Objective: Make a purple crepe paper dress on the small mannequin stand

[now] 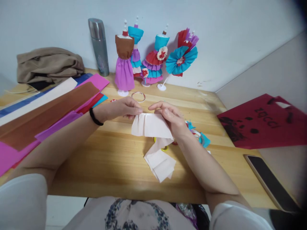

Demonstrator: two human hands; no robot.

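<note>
A long strip of pale pink crepe paper [153, 125] is held up above the table, its left end gathered into small pleats. My left hand [124, 108], with a black band at the wrist, pinches the top left corner between thumb and fingers. At the right side of the strip, my right hand [172, 116] grips the upper edge, thumb on top and the index finger stretched toward the left hand. The strip's loose tail drops and lies folded on the wooden table [107, 169]. Behind it a yellow loop [165, 148] partly shows; the rest is hidden.
Dress forms in crepe-paper dresses [124, 73] stand along the wall beside a grey flask [99, 48]. Coloured crepe sheets [50, 111] and a brown cloth [49, 64] lie left. To the right are blue scraps [205, 140], a red bag [263, 124] and a phone [268, 179].
</note>
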